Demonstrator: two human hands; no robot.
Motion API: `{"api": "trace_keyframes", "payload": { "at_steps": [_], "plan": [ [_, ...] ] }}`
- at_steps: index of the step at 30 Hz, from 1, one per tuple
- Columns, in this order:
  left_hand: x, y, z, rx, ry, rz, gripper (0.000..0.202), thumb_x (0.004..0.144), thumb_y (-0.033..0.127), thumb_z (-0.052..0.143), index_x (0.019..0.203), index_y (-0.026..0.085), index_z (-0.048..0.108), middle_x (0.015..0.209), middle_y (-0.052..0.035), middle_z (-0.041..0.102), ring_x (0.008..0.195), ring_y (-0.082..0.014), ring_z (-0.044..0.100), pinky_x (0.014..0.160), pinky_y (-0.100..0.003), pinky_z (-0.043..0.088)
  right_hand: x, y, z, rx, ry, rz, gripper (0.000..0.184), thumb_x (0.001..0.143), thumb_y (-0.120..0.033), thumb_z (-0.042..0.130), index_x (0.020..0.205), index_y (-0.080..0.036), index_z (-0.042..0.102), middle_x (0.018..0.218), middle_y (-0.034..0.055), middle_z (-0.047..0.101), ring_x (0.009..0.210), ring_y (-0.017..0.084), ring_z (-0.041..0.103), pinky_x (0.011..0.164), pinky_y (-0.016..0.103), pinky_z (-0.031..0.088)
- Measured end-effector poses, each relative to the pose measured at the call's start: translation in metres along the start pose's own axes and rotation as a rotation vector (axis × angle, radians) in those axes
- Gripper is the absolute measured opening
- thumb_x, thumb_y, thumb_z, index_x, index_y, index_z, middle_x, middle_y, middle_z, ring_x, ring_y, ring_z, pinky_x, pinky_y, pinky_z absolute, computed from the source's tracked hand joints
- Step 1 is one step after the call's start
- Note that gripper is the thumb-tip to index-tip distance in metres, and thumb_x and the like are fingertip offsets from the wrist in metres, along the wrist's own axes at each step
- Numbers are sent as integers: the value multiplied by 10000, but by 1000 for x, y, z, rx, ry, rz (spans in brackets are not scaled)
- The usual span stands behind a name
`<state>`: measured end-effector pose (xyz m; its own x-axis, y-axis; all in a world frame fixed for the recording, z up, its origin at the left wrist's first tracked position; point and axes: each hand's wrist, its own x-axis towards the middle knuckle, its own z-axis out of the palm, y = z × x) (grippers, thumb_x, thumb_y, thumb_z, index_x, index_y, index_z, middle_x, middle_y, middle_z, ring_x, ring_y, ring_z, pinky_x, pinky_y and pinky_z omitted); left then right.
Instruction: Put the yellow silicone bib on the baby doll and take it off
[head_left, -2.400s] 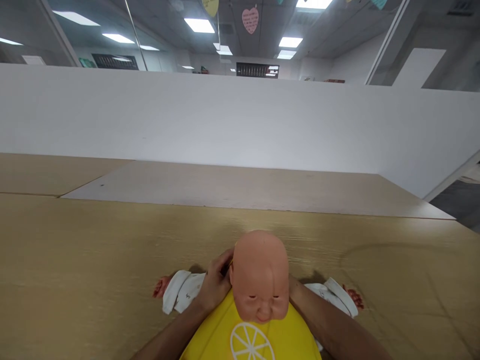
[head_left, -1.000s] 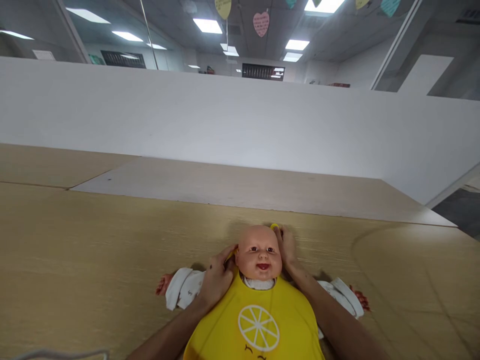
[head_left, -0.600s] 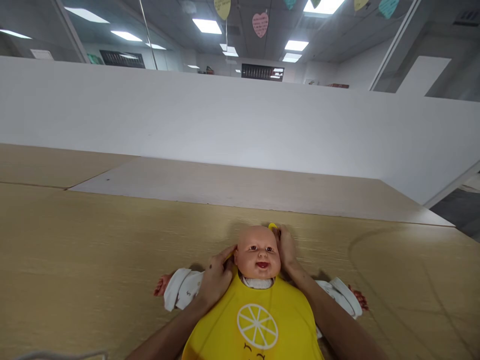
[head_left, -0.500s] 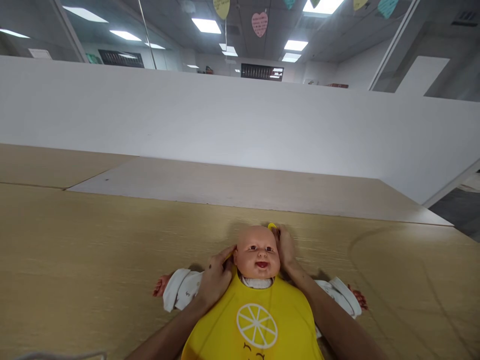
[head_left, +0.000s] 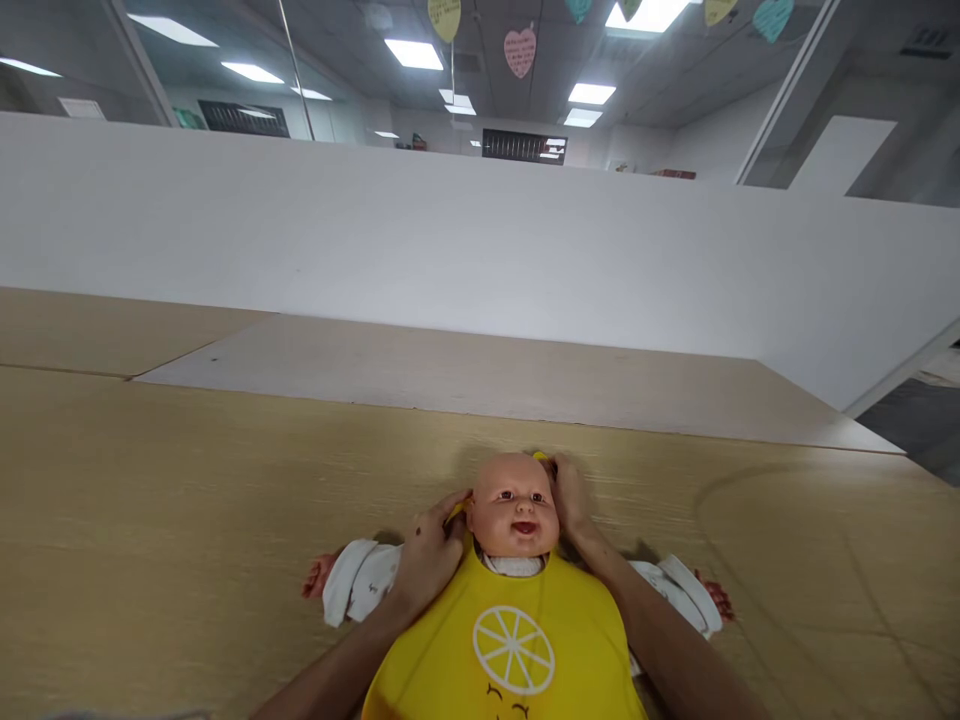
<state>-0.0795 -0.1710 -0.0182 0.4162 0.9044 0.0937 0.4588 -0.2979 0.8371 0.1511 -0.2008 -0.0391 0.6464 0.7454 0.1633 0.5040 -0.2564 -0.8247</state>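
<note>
A baby doll (head_left: 517, 505) lies face up on the wooden table, arms spread in white patterned sleeves. Over its chest spreads a yellow bib (head_left: 555, 610) with a white citrus slice print. My left hand (head_left: 433, 545) is beside the doll's head at the left, its fingers closed on a yellow neck strap of the bib (head_left: 456, 511). On the other side, my right hand (head_left: 568, 495) is curled close against the head, with the other yellow strap end (head_left: 540, 455) showing at its fingertips. The part of the straps behind the head is hidden.
The wooden table (head_left: 187, 520) extends to both sides. Behind it runs a paler board (head_left: 450, 365) and a white partition wall (head_left: 450, 230) with glass above. Paper hearts (head_left: 520, 52) hang behind the glass. A dim pale object lies at the bottom left edge.
The yellow strap end by my right hand has dropped slightly. More of the strap shows at my left fingers. Both hands stay almost in place.
</note>
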Motion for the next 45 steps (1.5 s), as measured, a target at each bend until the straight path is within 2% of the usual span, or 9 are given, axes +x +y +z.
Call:
{"api": "trace_keyframes", "payload": {
  "at_steps": [5, 10, 15, 21, 26, 30, 33, 38, 45],
  "plan": [
    [2, 7, -3, -7, 7, 14, 434, 783, 218, 435, 1182, 167, 599, 1161, -83, 667, 1083, -244, 602, 942, -407, 453, 0, -6, -3, -76, -20, 12, 307, 853, -341, 386, 767, -156, 616, 727, 65, 630, 631, 160, 540, 561, 251, 344],
    [0, 18, -8, 21, 7, -4, 437, 797, 223, 410, 1211, 176, 545, 1063, -78, 698, 986, -244, 638, 861, -395, 479, -1, -13, -7, -157, -30, 18, 298, 848, -326, 411, 752, -141, 624, 730, 80, 651, 639, 165, 541, 570, 256, 321],
    [-2, 17, -9, 28, 43, 89, 398, 796, 209, 407, 1157, 200, 576, 1125, -61, 679, 993, -232, 638, 887, -390, 471, -1, -10, -6, -4, 21, -6, 335, 834, -399, 441, 694, -149, 616, 686, 74, 648, 611, 169, 537, 550, 255, 336],
    [-2, 14, -10, -40, 125, 90, 393, 801, 219, 427, 1166, 192, 569, 1126, -69, 679, 984, -220, 643, 890, -373, 479, -1, -12, -11, 67, 25, -9, 396, 812, -499, 410, 694, -156, 568, 670, 58, 615, 646, 179, 532, 568, 251, 345],
    [-2, 15, -14, -153, 136, 111, 339, 837, 270, 443, 1136, 172, 571, 980, -63, 702, 848, -192, 654, 786, -320, 505, -3, -19, -14, 77, 88, -25, 351, 811, -465, 375, 663, -173, 504, 662, 40, 566, 641, 169, 509, 575, 260, 331],
    [-1, 10, -15, -295, 233, 205, 301, 849, 309, 488, 1087, 153, 587, 1093, -97, 669, 998, -203, 621, 848, -299, 487, -5, -24, -17, 104, 154, -67, 320, 816, -444, 371, 632, -192, 439, 604, 0, 493, 591, 143, 456, 568, 257, 310],
    [-2, 7, -16, -336, 293, 243, 281, 856, 314, 505, 1069, 158, 600, 1096, -101, 667, 1007, -203, 619, 846, -292, 488, -5, -29, -22, 87, 169, -81, 308, 807, -439, 374, 634, -194, 443, 591, -6, 490, 589, 142, 449, 570, 257, 303],
    [-4, 9, -19, -348, 303, 289, 235, 850, 312, 531, 1008, 169, 630, 1037, -87, 687, 953, -193, 635, 805, -279, 501, -5, -43, -37, 13, 120, -128, 283, 788, -411, 369, 612, -199, 434, 592, 6, 502, 585, 151, 453, 563, 260, 284],
    [-4, 10, -21, -347, 311, 306, 230, 846, 312, 534, 989, 165, 638, 1002, -92, 700, 912, -188, 647, 762, -269, 510, -11, -60, -62, -328, -119, -140, 214, 855, -227, 371, 648, -194, 417, 637, 20, 547, 601, 141, 467, 554, 255, 230]
  ]
}}
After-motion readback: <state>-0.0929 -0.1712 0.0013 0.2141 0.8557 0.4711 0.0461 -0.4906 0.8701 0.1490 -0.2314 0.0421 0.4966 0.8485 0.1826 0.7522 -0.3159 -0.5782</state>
